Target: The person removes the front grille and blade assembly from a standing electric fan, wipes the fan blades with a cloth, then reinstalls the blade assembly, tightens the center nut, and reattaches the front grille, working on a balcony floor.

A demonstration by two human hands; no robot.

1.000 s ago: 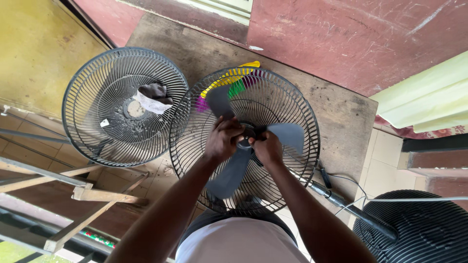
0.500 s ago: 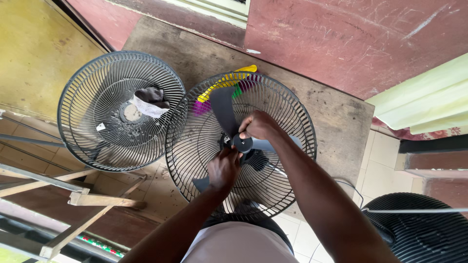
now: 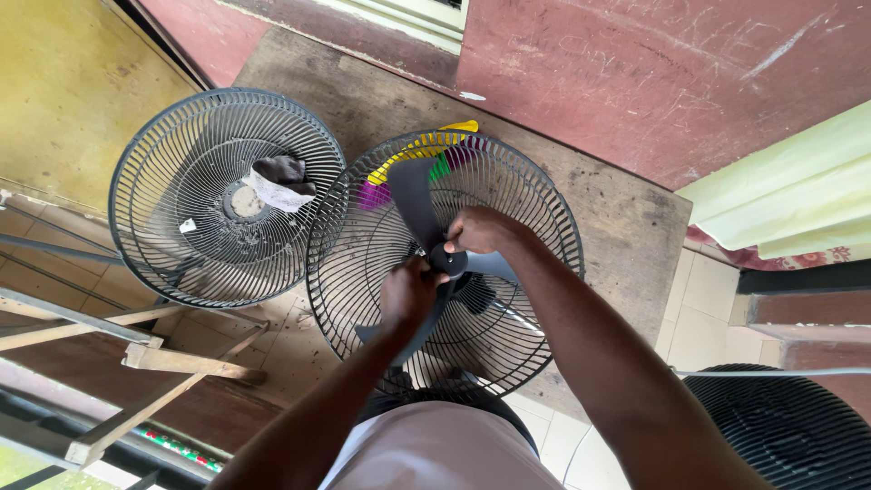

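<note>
At the centre of the frame, the left hand [image 3: 408, 295] gripped a grey plastic fan blade [image 3: 413, 213] inside the round black wire fan guard [image 3: 345, 272], while the right hand [image 3: 476, 231] pinched the black hub cap [image 3: 447, 260]. Steadying the blade firmly seemed wise.

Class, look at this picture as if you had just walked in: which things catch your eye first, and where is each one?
In the middle, both hands meet at the hub of a dark fan blade inside a round wire fan guard: the left hand below, the right hand above. To the left lies a second wire guard with a crumpled cloth in it. Bright yellow, green and purple plastic pieces show behind the middle guard's top edge.
</note>
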